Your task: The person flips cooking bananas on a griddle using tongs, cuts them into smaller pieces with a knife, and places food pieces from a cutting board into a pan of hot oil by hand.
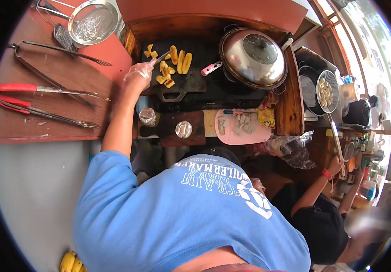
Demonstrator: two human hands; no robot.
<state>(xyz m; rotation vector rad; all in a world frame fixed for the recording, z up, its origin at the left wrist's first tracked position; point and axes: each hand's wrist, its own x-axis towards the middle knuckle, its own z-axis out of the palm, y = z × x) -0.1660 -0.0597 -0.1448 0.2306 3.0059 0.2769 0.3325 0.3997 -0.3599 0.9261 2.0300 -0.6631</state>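
Observation:
My left hand (139,75), in a clear plastic glove, is closed on the handle of a thin metal utensil (163,57), perhaps a knife. The utensil's tip reaches over the dark griddle surface (191,85), beside yellow-brown banana pieces (165,70). Some pieces are long halves (187,63), others short chunks. Low beside my blue shirt, my right hand (257,185) shows only in part, also gloved. Its fingers are mostly hidden, and whatever it may hold cannot be made out.
Right of the bananas sits a lidded wok (253,56). A pink board (245,131) holds sliced pieces. Tongs (46,88) and a strainer (93,22) lie left. At right, a co-worker's hand (336,166) holds a long-handled strainer (327,92) of pale food.

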